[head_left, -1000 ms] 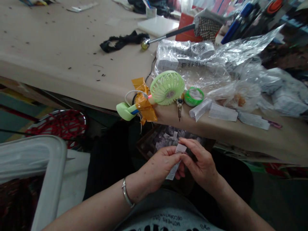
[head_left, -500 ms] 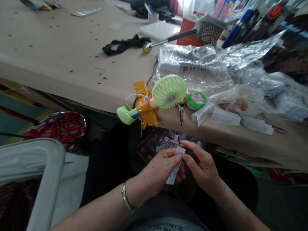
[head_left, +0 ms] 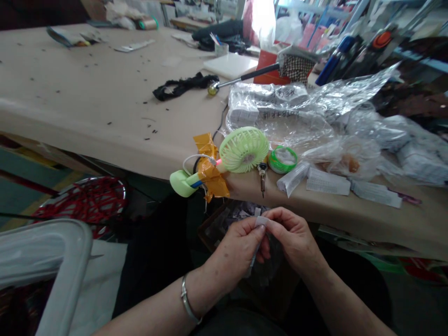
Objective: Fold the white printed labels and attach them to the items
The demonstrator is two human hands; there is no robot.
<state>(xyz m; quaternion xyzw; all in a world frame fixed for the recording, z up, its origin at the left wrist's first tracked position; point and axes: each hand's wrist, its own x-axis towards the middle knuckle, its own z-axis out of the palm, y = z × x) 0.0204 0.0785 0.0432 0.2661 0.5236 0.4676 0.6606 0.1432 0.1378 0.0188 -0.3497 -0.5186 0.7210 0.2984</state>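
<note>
My left hand (head_left: 235, 249) and my right hand (head_left: 293, 238) meet over my lap, below the table edge. Both pinch one small white paper label (head_left: 261, 222), fingers closed on it; the label's lower strip hangs between the hands. Under the hands lies a dark box of several loose white labels (head_left: 227, 215). A silver bracelet (head_left: 188, 301) circles my left wrist. On the table edge right above lie stacks of white labels (head_left: 327, 181).
A green hand fan (head_left: 243, 150) taped with orange tape sits on the beige table (head_left: 87, 102) edge beside a green tape roll (head_left: 283, 158) and a small tool (head_left: 262, 177). Plastic bags of labels (head_left: 276, 102) lie behind. A grey bin rim (head_left: 59, 261) and red cords (head_left: 84, 200) are at left.
The view has tilted upward, showing more of the far table. My hands have drawn closer together and the label now sits more hidden between the fingers.
</note>
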